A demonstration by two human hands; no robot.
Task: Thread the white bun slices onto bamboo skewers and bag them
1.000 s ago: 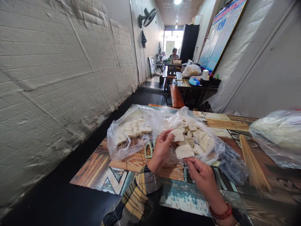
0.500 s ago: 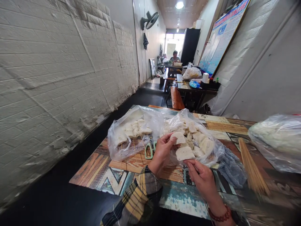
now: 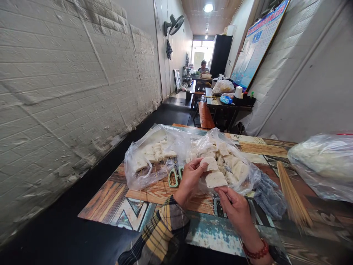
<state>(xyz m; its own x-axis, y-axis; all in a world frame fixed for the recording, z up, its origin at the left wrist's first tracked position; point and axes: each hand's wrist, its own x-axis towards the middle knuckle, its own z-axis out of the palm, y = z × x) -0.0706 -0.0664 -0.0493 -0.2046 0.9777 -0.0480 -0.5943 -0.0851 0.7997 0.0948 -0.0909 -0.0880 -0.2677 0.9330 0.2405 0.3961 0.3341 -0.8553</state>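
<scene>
The upper slab [image 3: 210,163] — chalky white, flat, rounded — tilts just above the squarer lower slab [image 3: 216,179]; both are held up before the open clear bag [image 3: 249,176].

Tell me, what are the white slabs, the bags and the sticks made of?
The white slabs look soft and matte, perhaps tofu or rice cake. The bags are thin clear plastic, glossy and crinkled. The sticks seem pale bamboo or wood.

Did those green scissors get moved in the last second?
No. The green scissors still lie on the same wood-pattern patch of the table, between the left bag and the right bag; only the camera shifted slightly.
</scene>
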